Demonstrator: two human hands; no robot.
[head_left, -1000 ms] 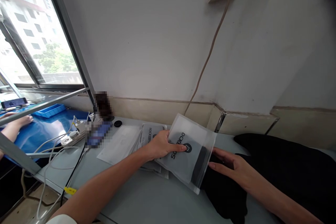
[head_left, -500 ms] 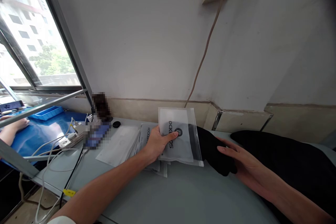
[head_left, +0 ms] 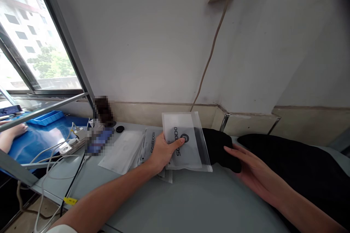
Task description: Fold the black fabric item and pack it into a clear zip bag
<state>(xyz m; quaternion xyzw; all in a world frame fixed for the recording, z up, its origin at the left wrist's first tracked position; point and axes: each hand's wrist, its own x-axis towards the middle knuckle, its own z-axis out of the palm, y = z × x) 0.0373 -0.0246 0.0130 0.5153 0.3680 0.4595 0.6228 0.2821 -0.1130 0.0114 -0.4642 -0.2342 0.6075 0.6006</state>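
A clear zip bag (head_left: 188,153) with dark printing and a grey insert is pinched in my left hand (head_left: 164,151), thumb across its front. At the bag's right side is a piece of folded black cloth (head_left: 218,147). My right hand (head_left: 248,162) grips the cloth's right end, thumb on top and the other fingers mostly hidden. Whether the cloth's left end lies inside the bag or behind it I cannot tell. Behind my left hand lie several similar printed bags (head_left: 150,140), beside a stack of frosted clear bags (head_left: 121,151).
A large heap of black cloth (head_left: 290,164) lies on the right of the grey table (head_left: 197,204). On the left are a blurred-out phone-like object (head_left: 100,142), a small black disc (head_left: 119,129), cables and a power strip (head_left: 72,147). Another person's hand (head_left: 19,130) rests at a blue table.
My right hand and the black cloth have moved slightly left, closer to the bag, and the cloth looks flatter. My left hand still grips the bag. The view has shifted slightly.
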